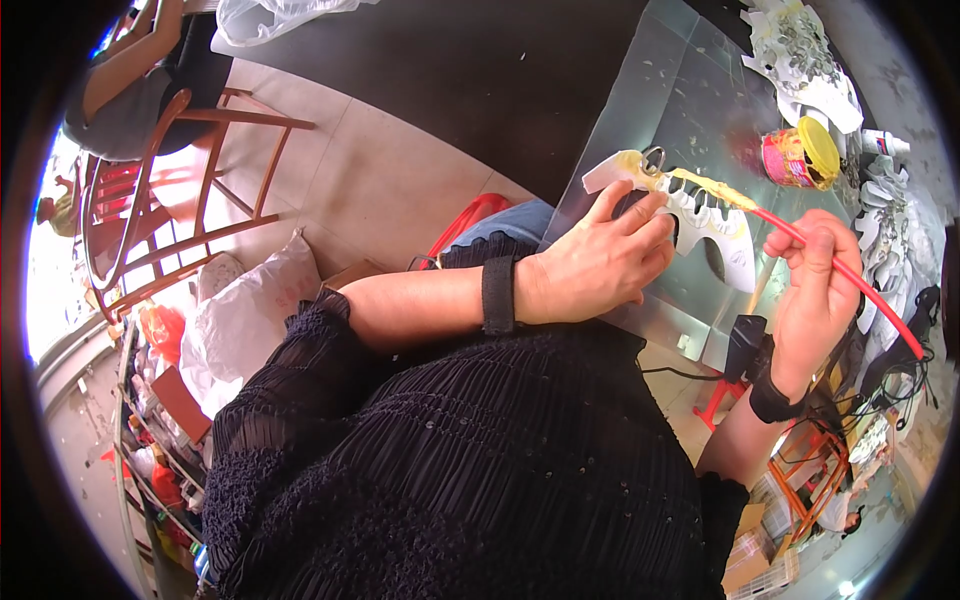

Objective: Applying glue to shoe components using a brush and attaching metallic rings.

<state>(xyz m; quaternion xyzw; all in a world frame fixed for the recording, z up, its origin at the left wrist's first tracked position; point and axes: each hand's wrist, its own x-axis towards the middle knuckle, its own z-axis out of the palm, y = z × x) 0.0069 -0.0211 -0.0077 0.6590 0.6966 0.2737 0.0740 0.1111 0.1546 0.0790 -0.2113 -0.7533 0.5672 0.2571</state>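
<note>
The bare left hand [598,255] hides part of the white scalloped card sheet [738,258]; the top edge cuts off the crumpled translucent plastic bag [262,22]

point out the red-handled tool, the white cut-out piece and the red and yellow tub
Red-handled tool [778,222]: head view, on its red shaft near the yellowish end.
White cut-out piece [737,247]: head view, on its broad right end.
Red and yellow tub [785,160]: head view, on its side wall.
</note>
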